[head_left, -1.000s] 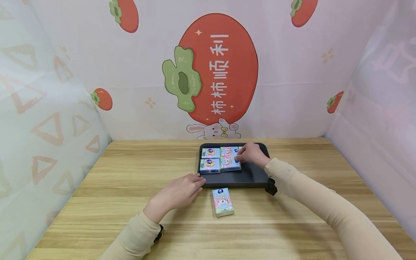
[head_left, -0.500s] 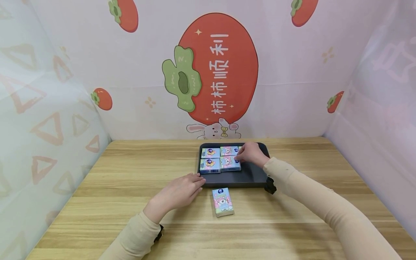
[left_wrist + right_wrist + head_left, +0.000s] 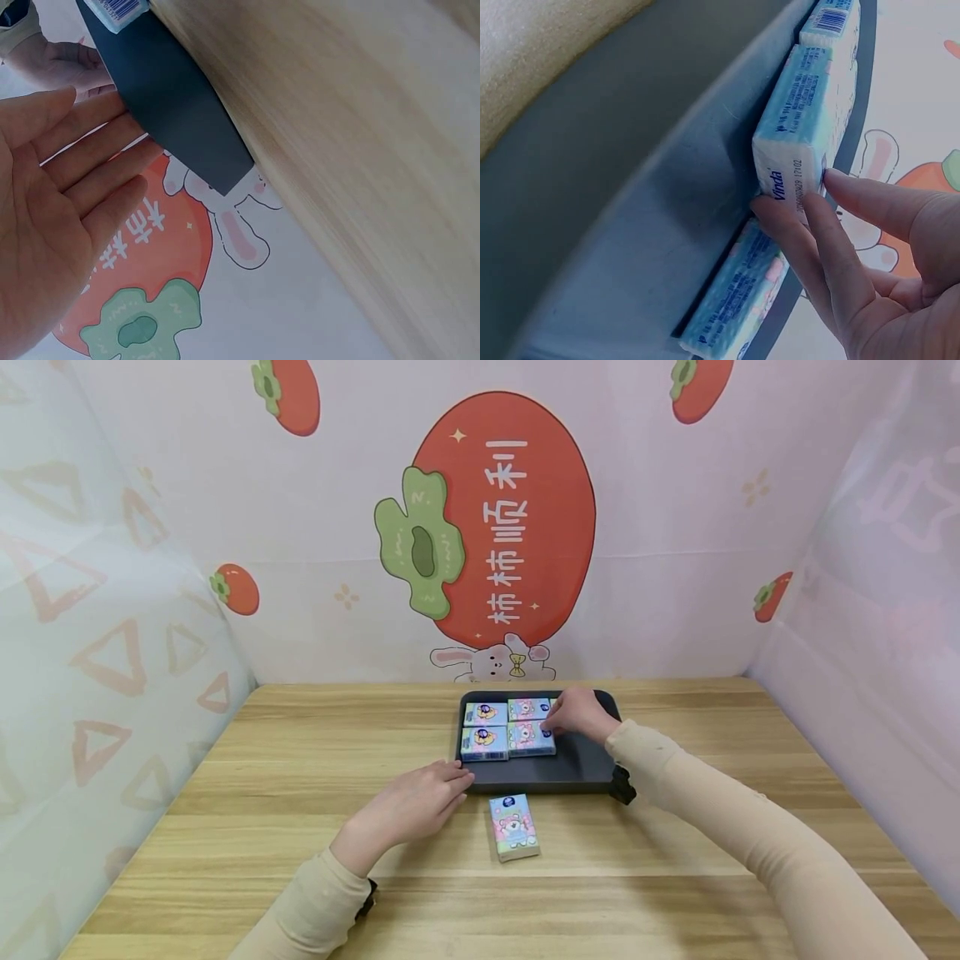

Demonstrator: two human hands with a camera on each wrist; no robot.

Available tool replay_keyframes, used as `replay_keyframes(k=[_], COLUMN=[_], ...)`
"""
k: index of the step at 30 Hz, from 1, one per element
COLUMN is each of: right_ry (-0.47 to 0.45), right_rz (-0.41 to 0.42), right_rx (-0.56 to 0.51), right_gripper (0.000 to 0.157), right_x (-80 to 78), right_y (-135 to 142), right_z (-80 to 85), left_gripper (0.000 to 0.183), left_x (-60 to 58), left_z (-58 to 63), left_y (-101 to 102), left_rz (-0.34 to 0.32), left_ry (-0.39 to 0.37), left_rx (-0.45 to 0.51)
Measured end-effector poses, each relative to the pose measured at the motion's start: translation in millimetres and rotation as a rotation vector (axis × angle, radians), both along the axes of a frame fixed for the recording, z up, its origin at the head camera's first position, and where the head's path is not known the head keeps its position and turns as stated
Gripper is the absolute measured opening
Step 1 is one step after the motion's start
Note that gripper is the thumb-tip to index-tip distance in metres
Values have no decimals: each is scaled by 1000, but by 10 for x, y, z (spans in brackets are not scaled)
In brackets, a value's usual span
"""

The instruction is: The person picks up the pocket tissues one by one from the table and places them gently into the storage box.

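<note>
Blue pocket tissue packs with cartoon prints lie in two rows inside a dark tray [image 3: 551, 777]. My right hand [image 3: 579, 713] pinches the right end of a tissue pack [image 3: 527, 739] in the front row, beside another front pack [image 3: 484, 742]. The right wrist view shows thumb and fingertips on the white end face and edge of this pack [image 3: 791, 112], marked Vinda. My left hand [image 3: 408, 802] rests its fairly straight fingers on the tray's front left rim. Its palm [image 3: 52, 225] holds nothing in the left wrist view.
One tissue pack [image 3: 514, 828] lies on the wooden table [image 3: 337, 727] before the tray. In the back row are two packs, left [image 3: 486, 713] and middle [image 3: 528, 708], and a third [image 3: 735, 292] mostly hidden by my right hand. A printed cloth wall [image 3: 315, 635] stands behind.
My right wrist and sleeve have shifted very slightly to the left. The fingers stay at the same tissue pack, and the left hand holds its place.
</note>
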State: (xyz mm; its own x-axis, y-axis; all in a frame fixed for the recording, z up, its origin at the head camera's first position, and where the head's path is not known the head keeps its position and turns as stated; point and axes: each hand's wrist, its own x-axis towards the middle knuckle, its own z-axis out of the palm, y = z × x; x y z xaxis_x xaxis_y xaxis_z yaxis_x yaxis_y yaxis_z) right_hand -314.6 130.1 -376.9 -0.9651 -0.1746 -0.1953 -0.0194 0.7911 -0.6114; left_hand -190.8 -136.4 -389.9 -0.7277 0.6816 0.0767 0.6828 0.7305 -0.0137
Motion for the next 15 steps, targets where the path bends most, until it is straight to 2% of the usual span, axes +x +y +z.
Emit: replay_keyframes(k=[8, 15], right_ry=[-18, 6], right_rz=[8, 21], right_rx=[19, 19], right_gripper=[23, 18], right_x=[-24, -23], right_y=[0, 6], right_z=[3, -17], left_gripper=[34, 34], left_x=[2, 6], left_z=[3, 5], left_y=[4, 7], left_rz=[8, 8], left_ry=[-8, -9], left_rx=[-7, -7])
